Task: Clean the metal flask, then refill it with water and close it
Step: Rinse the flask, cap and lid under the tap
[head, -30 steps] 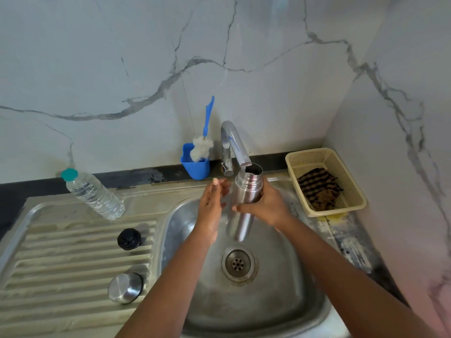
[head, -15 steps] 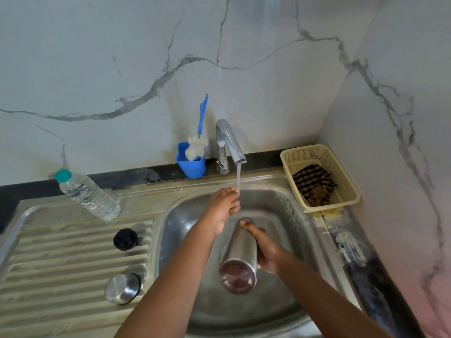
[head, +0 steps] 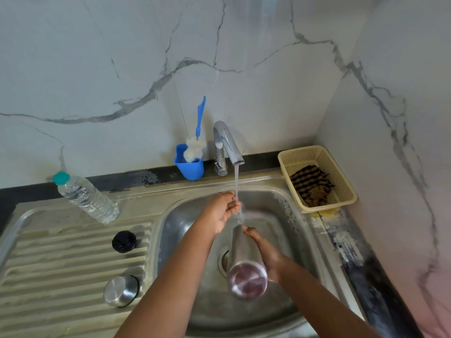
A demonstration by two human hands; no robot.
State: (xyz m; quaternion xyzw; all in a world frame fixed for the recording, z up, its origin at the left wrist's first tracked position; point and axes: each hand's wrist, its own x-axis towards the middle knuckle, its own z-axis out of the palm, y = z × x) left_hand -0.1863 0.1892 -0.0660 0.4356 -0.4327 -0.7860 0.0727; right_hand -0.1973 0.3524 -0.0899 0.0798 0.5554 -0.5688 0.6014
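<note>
two stages are remaining: refilling and capping. the right hand [head: 266, 254] is curling round the flask [head: 244, 262], tipped mouth-down over the sink [head: 288, 211]; the left hand [head: 220, 211] is cupping under tap water [head: 236, 181].

Glossy metal flask [head: 245, 264], steel sink [head: 288, 203]

One flask [head: 245, 262], two caps [head: 124, 241] [head: 121, 290], one plastic bottle [head: 85, 197], one basket [head: 317, 178], one brush [head: 197, 140].
</note>
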